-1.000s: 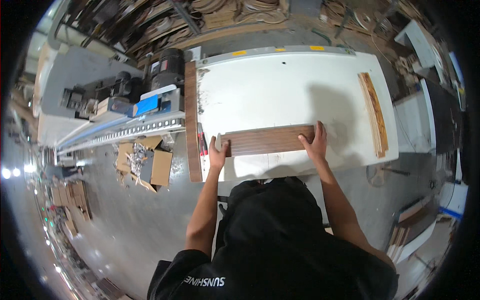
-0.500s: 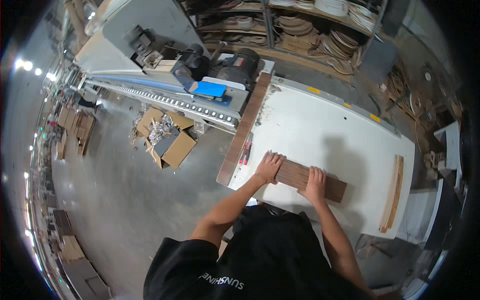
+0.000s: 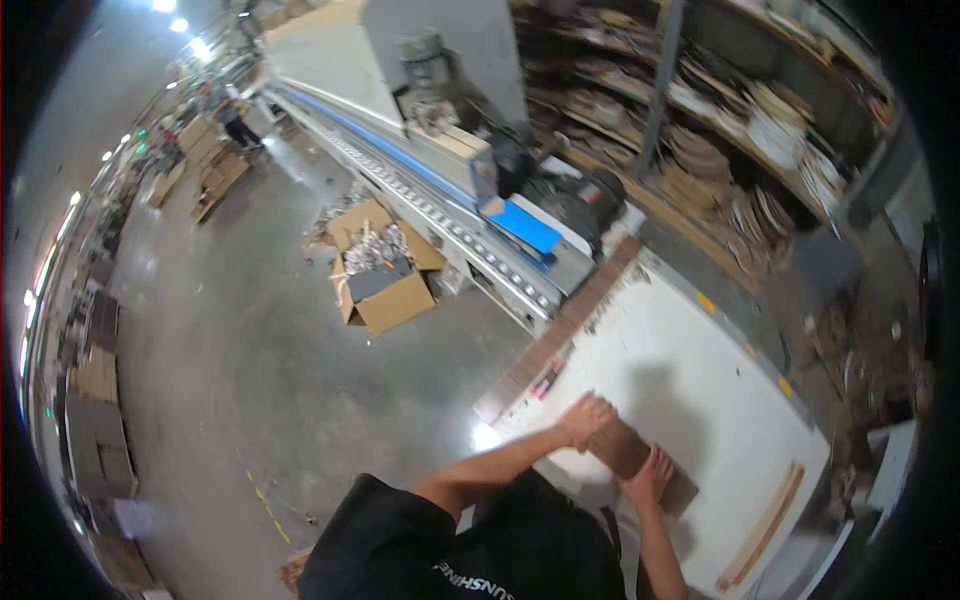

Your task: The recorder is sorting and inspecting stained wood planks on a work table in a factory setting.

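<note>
Flat rectangular board (image 3: 624, 449), brown, wood-look, slightly blurred, at the near side of the worktop (image 3: 640, 340); can't tell if it lies flush. Left hand (image 3: 588, 419) grasping its left end, right hand (image 3: 649, 478) gripping further along, right end sticking out past it. Worktop: smooth white, debris specks, brown strip (image 3: 562, 332) along left edge, red tool (image 3: 547, 381) beside it, long narrow wood pieces (image 3: 764, 528) at right. Room: grey glossy floor (image 3: 220, 380), open cardboard box (image 3: 398, 306) of scraps, shelves of coiled bands (image 3: 697, 152).
</note>
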{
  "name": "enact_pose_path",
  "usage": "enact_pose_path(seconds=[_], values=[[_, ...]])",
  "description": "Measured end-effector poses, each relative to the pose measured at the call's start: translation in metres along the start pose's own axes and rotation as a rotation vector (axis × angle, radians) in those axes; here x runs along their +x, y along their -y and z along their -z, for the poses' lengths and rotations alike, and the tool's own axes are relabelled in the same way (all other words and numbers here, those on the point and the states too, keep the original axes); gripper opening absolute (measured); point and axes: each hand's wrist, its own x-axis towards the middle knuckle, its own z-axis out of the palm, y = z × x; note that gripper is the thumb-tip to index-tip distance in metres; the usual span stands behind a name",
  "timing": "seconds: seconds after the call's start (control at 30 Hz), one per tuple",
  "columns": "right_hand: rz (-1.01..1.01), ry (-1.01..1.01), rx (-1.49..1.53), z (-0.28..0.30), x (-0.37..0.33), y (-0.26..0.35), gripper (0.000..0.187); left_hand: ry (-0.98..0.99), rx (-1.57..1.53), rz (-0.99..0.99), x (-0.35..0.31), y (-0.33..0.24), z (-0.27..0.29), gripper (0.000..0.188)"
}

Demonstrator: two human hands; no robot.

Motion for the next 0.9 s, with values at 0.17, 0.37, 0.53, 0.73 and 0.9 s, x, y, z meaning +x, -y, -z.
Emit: enact_pose_path(seconds=[0.17,0.37,0.53,0.73,0.9], values=[[-0.022,0.027,-0.024,-0.007,-0.009,-0.009,0.123,-0.049,-0.044,-0.03,0.0,-0.01,-0.003,0.122],[-0.015,0.03,-0.071,-0.013,-0.005,-0.007,0.126,-0.092,-0.019,-0.02,0.0,-0.002,-0.003,0.128],[0.007,-0.013,-0.101,-0.008,-0.006,0.004,0.123,-0.103,0.007,-0.034,0.0,0.001,0.001,0.125],[-0.015,-0.029,-0.097,-0.008,0.0,0.005,0.119,-0.083,-0.009,-0.027,0.002,0.006,0.0,0.124],[-0.01,-0.076,-0.065,-0.005,-0.001,0.008,0.119,-0.052,-0.04,-0.025,0.001,0.0,0.005,0.122]])
